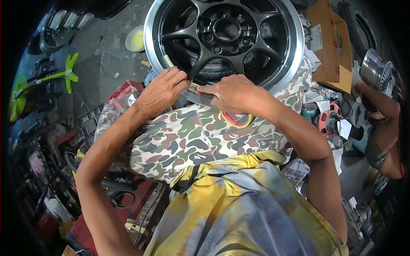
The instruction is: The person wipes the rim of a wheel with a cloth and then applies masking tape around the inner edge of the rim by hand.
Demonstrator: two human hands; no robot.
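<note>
A black spoked wheel rim (261, 55) with a polished silver lip leans on my lap. Pale masking tape (168, 61) runs along the inner edge of the lip at the lower left. My left hand (165, 88) is closed at that edge, its fingers bent over the tape. Close beside it, my right hand (234, 93) has its fingertips pinched on a short stretch of the tape. Below the right palm a tape roll (237, 122) with a pink-red inner ring shows in part; its upper side is hidden by the hand.
A bowl with yellow contents (136, 39) stands on the floor at the left. At the right are a cardboard box (331, 47), a tyre (358, 25) and a power tool (328, 117). Another person's arm (380, 97) reaches to a silver rim (376, 72). Parts clutter the left.
</note>
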